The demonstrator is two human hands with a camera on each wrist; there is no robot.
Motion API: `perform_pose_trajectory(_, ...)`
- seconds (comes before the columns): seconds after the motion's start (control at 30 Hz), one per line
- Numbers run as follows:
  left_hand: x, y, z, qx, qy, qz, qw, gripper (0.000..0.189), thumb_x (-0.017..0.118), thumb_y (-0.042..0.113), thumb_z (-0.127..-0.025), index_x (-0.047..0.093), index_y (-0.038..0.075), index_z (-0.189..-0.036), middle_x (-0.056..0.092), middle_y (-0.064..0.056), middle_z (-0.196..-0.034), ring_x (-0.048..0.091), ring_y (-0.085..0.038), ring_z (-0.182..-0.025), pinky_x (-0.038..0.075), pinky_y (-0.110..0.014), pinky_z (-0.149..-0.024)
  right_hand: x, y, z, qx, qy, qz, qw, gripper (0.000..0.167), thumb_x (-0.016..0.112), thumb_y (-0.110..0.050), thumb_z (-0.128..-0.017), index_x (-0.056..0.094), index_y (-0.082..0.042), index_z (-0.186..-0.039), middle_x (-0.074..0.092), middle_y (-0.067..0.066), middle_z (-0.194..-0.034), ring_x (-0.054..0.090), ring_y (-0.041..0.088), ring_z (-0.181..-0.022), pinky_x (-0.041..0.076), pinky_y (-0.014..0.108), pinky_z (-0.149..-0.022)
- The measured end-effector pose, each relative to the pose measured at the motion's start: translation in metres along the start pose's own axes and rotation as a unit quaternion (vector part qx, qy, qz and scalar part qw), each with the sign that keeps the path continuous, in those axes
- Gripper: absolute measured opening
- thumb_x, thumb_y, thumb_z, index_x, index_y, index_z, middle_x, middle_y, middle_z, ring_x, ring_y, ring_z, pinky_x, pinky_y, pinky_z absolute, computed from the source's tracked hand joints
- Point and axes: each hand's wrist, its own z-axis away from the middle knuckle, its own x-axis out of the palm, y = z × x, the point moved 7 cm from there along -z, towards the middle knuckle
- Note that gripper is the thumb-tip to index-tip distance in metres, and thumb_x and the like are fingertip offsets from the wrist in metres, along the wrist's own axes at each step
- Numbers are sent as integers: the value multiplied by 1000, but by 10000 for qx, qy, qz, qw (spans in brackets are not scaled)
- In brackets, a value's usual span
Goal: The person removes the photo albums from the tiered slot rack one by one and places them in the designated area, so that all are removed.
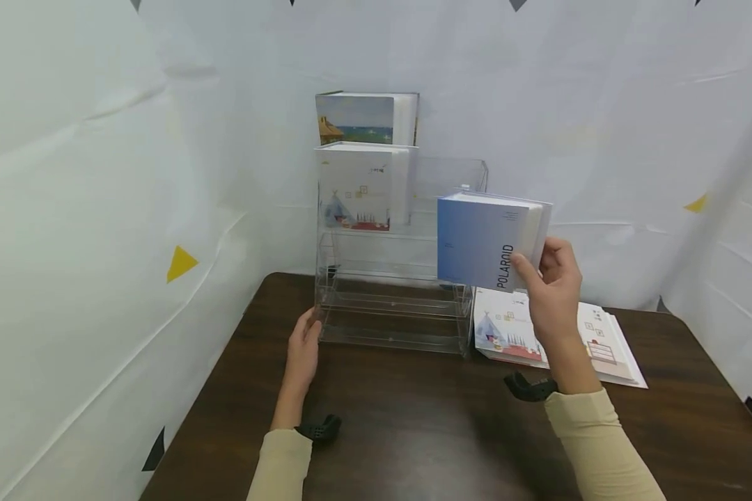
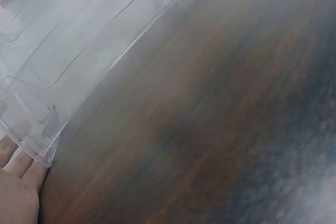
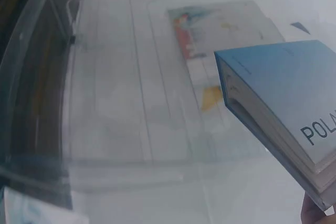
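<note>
My right hand [image 1: 554,292] holds a blue book [image 1: 476,240] marked POLAROID by its right side, thumb on the cover and fingers behind. The book is raised in front of the right part of a clear tiered display rack [image 1: 391,341]. In the right wrist view, the blue book [image 3: 283,87] shows its page edges, and only a bit of the hand [image 3: 317,214] appears. My left hand [image 1: 303,348] touches the rack's lower left side. The left wrist view shows the left hand's fingers [image 2: 21,163] fairly straight along the clear side panel, partly seen through it.
On the rack's upper left stand a white illustrated book [image 1: 354,188] and, above it, a landscape-covered book [image 1: 357,115]. White illustrated books [image 1: 507,323] lie on the dark wooden table [image 1: 407,417] right of the rack. White sheeting [image 1: 601,104] hangs behind and beside the table.
</note>
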Motion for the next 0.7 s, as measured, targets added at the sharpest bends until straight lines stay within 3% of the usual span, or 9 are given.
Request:
perform_pose_trajectory(0.1,-5,-1,1,-16,-3,-50,10000,49,44,37,-118,42,23,-165,40,-8,-172,37,-32,-161,33,-60,-129,-21,0,6,34,122,327,9994,40,71,-12,-105,57,-12,-143,69,5,-144,67,15,-131,56,23,-103)
perform_pose_trajectory(0.23,-11,-1,2,3,5,-29,10000,51,45,38,-118,42,21,-165,41,-9,-171,36,-33,-161,31,-61,-130,-51,6,14,125,319,393,9986,41,69,-13,-106,57,-9,-145,71,5,-142,69,12,-126,56,16,-96)
perform_pose_trajectory(0.4,-12,-4,4,-105,10,-70,9999,54,45,42,-117,41,21,-166,40,-11,-171,34,-34,-161,30,-62,-130,-101,30,29,786,719,408,9935,44,70,-15,-106,58,-6,-148,75,-2,-134,73,2,-111,58,10,-85)
perform_pose_trajectory(0.57,-6,-7,5,-181,7,-15,9998,55,45,44,-117,40,22,-166,39,-10,-172,35,-35,-161,30,-62,-130,-166,61,51,1744,1098,541,9770,58,71,-20,-106,50,-4,-158,75,-19,-117,73,-8,-91,58,9,-71)
perform_pose_trajectory(0.7,-2,-10,6,-200,10,-2,9998,55,46,45,-116,41,22,-166,40,-10,-171,36,-34,-160,31,-63,-129,-218,81,66,2553,1354,517,9559,73,71,-27,-106,38,-6,-167,70,-27,-104,70,-11,-79,57,9,-63)
